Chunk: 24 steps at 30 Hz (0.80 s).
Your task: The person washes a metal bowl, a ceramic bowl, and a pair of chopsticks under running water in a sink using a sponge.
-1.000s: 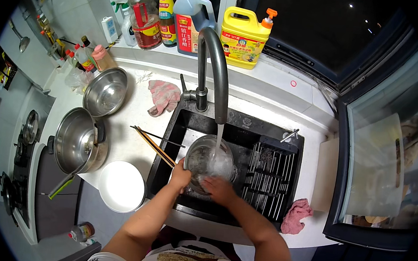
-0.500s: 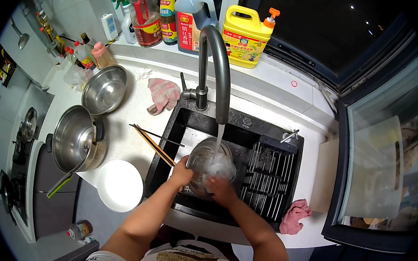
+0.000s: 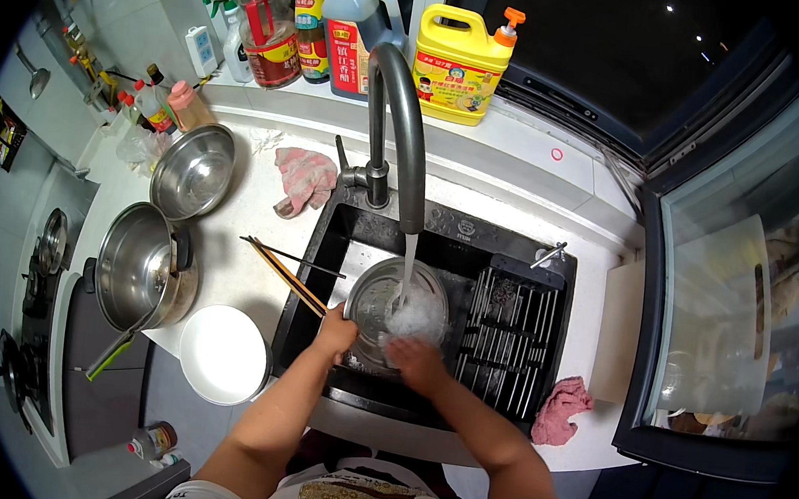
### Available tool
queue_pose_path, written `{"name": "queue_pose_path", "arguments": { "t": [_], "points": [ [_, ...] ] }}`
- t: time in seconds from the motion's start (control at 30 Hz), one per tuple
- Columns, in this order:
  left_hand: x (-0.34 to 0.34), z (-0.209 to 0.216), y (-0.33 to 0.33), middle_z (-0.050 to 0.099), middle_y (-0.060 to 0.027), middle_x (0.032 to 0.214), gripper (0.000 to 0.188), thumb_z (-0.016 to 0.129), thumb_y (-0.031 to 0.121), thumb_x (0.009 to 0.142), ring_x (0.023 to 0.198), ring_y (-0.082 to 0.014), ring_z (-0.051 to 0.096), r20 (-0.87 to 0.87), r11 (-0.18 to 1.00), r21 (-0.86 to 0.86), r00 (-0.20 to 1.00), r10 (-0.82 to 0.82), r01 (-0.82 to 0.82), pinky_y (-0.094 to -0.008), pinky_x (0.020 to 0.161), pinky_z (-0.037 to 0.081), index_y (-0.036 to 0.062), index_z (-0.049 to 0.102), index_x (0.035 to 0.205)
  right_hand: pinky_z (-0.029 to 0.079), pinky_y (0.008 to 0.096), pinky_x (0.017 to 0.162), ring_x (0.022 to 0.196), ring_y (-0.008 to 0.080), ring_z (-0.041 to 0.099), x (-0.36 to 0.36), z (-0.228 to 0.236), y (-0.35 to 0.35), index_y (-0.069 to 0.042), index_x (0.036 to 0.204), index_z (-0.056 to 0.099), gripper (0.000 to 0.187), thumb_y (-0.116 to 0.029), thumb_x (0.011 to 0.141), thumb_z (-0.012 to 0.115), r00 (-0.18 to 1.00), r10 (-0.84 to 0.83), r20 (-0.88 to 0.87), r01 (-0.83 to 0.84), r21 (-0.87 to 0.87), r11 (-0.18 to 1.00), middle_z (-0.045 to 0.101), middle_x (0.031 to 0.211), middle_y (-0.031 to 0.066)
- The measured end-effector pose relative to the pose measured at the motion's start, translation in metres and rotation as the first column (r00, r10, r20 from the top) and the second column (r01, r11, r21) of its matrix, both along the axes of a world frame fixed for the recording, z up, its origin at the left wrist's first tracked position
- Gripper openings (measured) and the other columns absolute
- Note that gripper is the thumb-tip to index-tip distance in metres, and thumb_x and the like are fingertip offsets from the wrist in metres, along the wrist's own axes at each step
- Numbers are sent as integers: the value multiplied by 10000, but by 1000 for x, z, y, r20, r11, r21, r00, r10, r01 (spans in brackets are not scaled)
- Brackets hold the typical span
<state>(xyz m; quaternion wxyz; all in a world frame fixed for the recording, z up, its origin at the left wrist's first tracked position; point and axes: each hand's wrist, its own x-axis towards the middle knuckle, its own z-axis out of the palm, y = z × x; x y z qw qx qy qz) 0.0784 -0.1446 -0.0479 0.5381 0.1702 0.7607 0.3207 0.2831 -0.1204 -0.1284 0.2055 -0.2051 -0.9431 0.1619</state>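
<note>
A round, shiny steel bowl is in the black sink, under a stream of running water from the tall grey faucet. My left hand is closed on the bowl's left rim. Over the near part of the bowl is my right hand, by the white splash. Its fingers are smeared by motion and water, so whether they hold anything is hidden. Chopsticks lie across the sink's left edge, close to my left hand.
Left on the counter are a steel pot, another steel bowl and a white bowl. A drying rack covers the sink's right side. Pink cloths and bottles stand around; an open window juts in at right.
The whole view has shifted slightly. My right hand has moved a little within the bowl, and more of the bowl's inside shows. My left hand keeps its hold on the rim.
</note>
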Motion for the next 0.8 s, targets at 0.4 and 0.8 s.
{"name": "queue_pose_path", "arguments": {
  "t": [0.4, 0.8],
  "points": [
    [24, -77, 3, 598, -200, 957, 271, 554, -2, 758, 792, -329, 621, 343, 951, -150, 888, 305, -269, -431, 630, 525, -60, 547, 1022, 388, 460, 903, 681, 240, 609, 12, 127, 14, -123, 701, 564, 48, -166, 690, 583, 846, 197, 495, -243, 30, 969, 580, 608, 47],
    [-4, -85, -4, 346, -108, 1344, 782, 622, 279, 787, 1140, -299, 392, 530, 923, -36, 776, 343, -383, -449, 807, 372, 184, 154, 1405, 459, 345, 720, 819, 293, 618, 12, 113, 93, -27, 952, 618, 340, -250, 703, 685, 951, 168, 259, 81, -733, 675, 630, 857, 171]
  ]
}}
